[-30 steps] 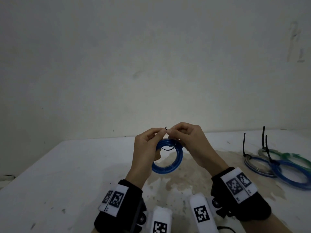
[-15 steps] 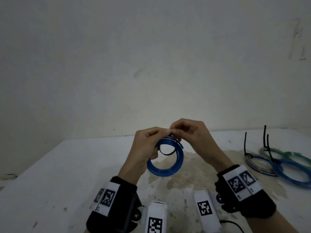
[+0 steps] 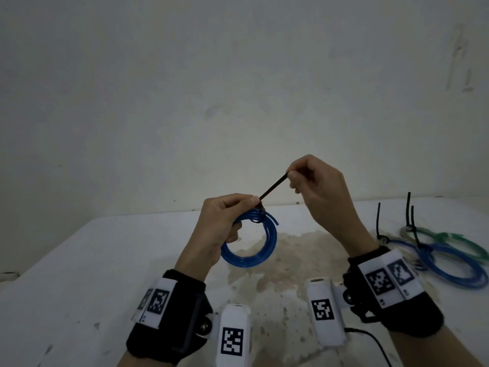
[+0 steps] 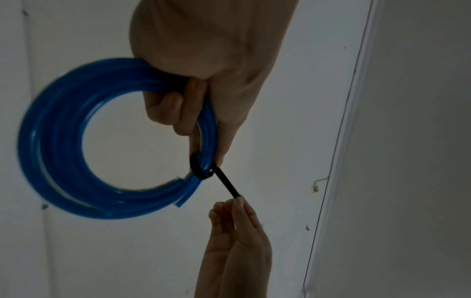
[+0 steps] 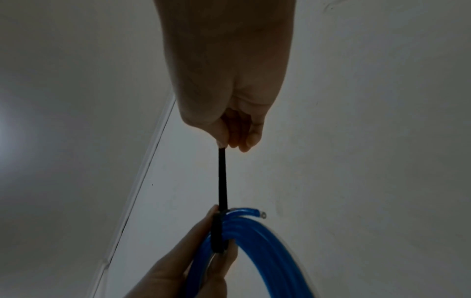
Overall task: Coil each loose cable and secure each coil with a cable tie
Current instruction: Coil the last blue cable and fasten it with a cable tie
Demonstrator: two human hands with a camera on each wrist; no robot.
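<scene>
A blue cable coil (image 3: 254, 250) (image 4: 56, 141) (image 5: 260, 242) hangs in the air above the white table (image 3: 79, 260). My left hand (image 3: 225, 215) (image 4: 198, 96) (image 5: 198, 252) grips the coil at its top, thumb and fingers pinching the strands. A black cable tie (image 3: 272, 190) (image 4: 224, 181) (image 5: 222, 181) is looped tightly round the strands there. Its tail runs straight up and to the right. My right hand (image 3: 312, 186) (image 4: 234, 221) (image 5: 229, 121) pinches the end of that tail between thumb and fingertips, holding it taut.
At the table's right lie tied coils: a blue coil (image 3: 449, 263), a green coil (image 3: 447, 239) and a greyish one, with black tie tails (image 3: 408, 207) sticking up. A stained patch (image 3: 291, 260) marks the table's middle. A plain wall (image 3: 238, 88) stands behind.
My right hand has pulled away up and to the right, drawing the tie's tail out through its head. The tie loop has shrunk tight around the coil. The left hand stayed put.
</scene>
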